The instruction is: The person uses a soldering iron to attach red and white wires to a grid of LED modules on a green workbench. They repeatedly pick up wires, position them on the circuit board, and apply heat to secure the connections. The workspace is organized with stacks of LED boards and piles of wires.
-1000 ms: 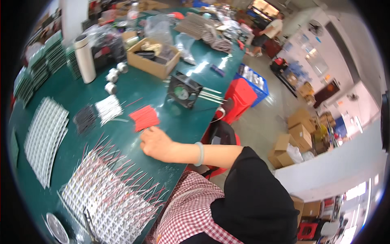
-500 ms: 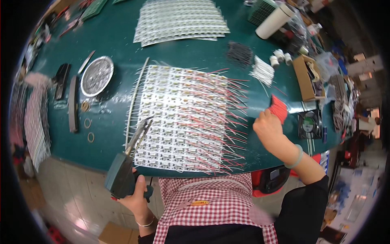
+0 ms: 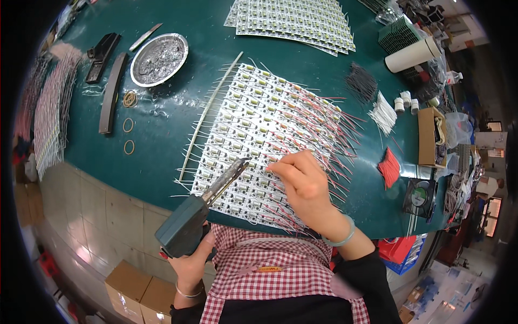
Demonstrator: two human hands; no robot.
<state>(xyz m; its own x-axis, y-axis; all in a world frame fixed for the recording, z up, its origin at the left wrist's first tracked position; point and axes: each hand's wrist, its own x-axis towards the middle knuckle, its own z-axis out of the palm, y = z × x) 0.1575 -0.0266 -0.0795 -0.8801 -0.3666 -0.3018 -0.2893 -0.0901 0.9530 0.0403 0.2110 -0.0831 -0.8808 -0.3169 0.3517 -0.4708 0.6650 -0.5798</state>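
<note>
In my left hand (image 3: 193, 263) is a dark green soldering gun (image 3: 183, 227), gripped from below. Its long metal tip points over a panel of small white circuit boards (image 3: 245, 116) and ends just short of my right fingertips. Red and white wires stick out along the panel's right side. My right hand (image 3: 308, 189) hovers over the panel's middle with thumb and forefinger pinched together. A speck of red shows at the fingertips, but whether it is a wire or a nail I cannot tell. A bundle of red wires (image 3: 389, 168) lies right of the panel.
A metal bowl (image 3: 159, 59) stands at the left near rubber bands (image 3: 129, 99) and a dark curved bar (image 3: 113, 94). Behind lie stacked panels (image 3: 294, 24). Black wires (image 3: 361, 82), white wires (image 3: 382, 114), a cardboard box (image 3: 427, 135) and a small fan (image 3: 420, 197) are at the right.
My right hand has moved left from the red wire bundle to above the panel. The soldering gun's tip has come further over the boards. The whole view has shifted and turned.
</note>
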